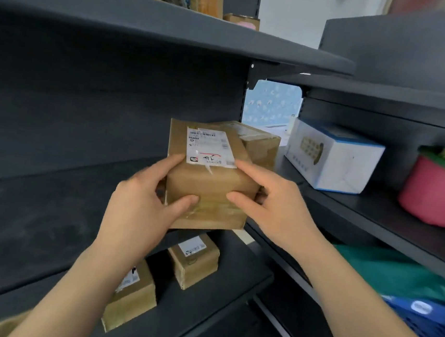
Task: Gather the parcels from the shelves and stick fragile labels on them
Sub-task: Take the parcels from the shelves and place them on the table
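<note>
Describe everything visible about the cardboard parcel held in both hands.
The cardboard parcel is a brown box sealed with clear tape, its top face carrying a white shipping label with print and red handwriting. It tilts toward the camera at the front edge of the dark shelf. The left hand grips its left side, the right hand its right, thumbs on the near face. Another brown box sits just behind.

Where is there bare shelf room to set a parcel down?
The dark middle shelf is bare left of the brown cardboard parcel gripped by left hand and right hand. The right shelf is crowded: white-and-blue carton, pink round tub, narrow gap between.
</note>
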`<state>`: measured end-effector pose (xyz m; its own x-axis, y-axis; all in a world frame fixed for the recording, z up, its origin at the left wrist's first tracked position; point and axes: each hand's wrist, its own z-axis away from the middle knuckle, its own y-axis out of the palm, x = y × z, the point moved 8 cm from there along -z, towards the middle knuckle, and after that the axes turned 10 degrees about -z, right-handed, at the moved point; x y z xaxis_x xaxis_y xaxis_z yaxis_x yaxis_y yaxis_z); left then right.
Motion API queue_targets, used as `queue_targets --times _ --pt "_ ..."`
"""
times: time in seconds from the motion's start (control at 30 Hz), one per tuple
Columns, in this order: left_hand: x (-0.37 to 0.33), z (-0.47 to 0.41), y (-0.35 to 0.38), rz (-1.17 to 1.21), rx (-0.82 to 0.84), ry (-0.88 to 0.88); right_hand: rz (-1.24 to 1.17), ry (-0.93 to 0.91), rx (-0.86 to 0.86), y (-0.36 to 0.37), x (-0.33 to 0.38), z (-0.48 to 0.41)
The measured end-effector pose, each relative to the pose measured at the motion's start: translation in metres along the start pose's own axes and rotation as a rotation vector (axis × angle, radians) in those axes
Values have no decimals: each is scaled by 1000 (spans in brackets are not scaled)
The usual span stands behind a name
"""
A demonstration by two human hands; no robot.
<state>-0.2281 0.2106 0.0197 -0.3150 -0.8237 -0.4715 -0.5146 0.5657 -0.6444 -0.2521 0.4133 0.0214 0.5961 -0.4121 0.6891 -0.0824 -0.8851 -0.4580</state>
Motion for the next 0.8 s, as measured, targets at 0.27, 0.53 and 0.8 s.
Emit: queue_targets --times 0.27,0.53,0.8 --pt "-83 70 12 262 44 103 63 32 -198 -77 34 110" --pt "-224 147 65 372 221 293 188 229 -434 -198 49 264" --pt "-392 273 116 630 469 435 472 480 -598 -324 92 454"
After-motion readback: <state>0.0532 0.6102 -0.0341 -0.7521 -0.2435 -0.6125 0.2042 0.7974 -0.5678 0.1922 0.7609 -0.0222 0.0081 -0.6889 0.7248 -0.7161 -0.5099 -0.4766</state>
